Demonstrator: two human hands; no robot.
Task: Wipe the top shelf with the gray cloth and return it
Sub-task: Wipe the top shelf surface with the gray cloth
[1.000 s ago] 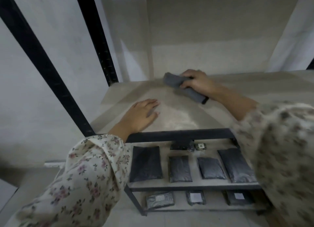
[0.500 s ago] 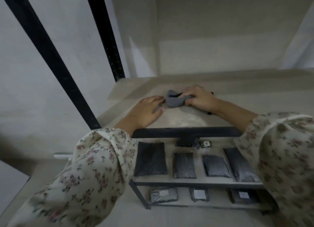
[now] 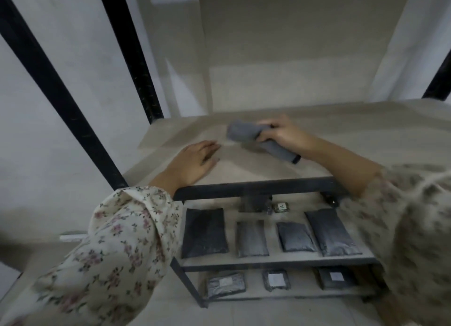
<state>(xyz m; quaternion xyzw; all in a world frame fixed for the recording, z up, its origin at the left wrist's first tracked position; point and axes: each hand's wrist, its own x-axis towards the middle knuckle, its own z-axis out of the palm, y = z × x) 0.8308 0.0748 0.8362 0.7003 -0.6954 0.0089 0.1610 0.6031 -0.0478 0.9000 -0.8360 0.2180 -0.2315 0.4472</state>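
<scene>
The gray cloth (image 3: pixel 246 132) lies bunched on the beige top shelf (image 3: pixel 353 135), a little left of its middle. My right hand (image 3: pixel 283 133) grips the cloth from the right, with one end of it trailing out toward me under the wrist. My left hand (image 3: pixel 195 163) rests flat, palm down, on the shelf near its front left corner, fingers apart and holding nothing. A short gap separates its fingertips from the cloth.
Black metal posts (image 3: pixel 131 55) rise at the shelf's left side and a black rail (image 3: pixel 253 189) runs along its front edge. Below, a lower shelf (image 3: pixel 273 261) carries several dark flat packets, and further packets sit on the bottom shelf.
My right hand drew the cloth in toward my left hand, then pushed it back away and to the right. The left hand has stayed flat on the shelf.
</scene>
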